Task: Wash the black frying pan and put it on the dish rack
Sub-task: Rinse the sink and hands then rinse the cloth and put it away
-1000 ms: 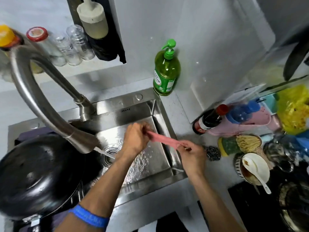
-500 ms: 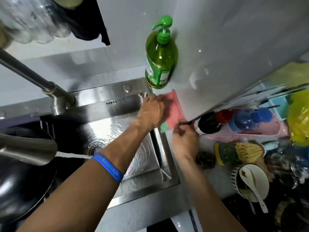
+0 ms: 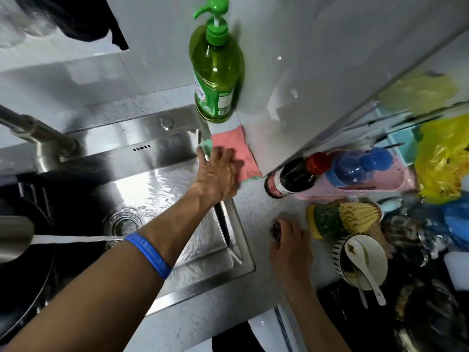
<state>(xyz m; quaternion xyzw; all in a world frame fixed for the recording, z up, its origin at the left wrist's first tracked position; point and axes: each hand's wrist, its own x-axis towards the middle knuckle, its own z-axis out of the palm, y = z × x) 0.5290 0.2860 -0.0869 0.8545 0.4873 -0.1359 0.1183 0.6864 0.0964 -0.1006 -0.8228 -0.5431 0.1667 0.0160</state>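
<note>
The black frying pan (image 3: 22, 295) shows only as a dark curve at the left edge, beside the steel sink (image 3: 162, 189) and under the tap spout (image 3: 12, 237). Water streams from the tap toward the drain. My left hand (image 3: 218, 174) lies flat with fingers spread on a pink cloth (image 3: 236, 146) on the counter at the sink's back right corner. My right hand (image 3: 289, 247) is lower on the counter, its fingertips resting on a dark steel scourer (image 3: 275, 227), not closed round it. No dish rack is visible.
A green soap pump bottle (image 3: 215, 80) stands behind the cloth against the wall. To the right lie a dark red-capped bottle (image 3: 291, 179), a blue-capped bottle, brushes, a bowl with a white spoon (image 3: 363, 262), plastic bags and dark cookware.
The cloth, stretched between both hands a second ago, now lies flat on the counter under my left hand. My right hand let go of it and dropped to the scourer.
</note>
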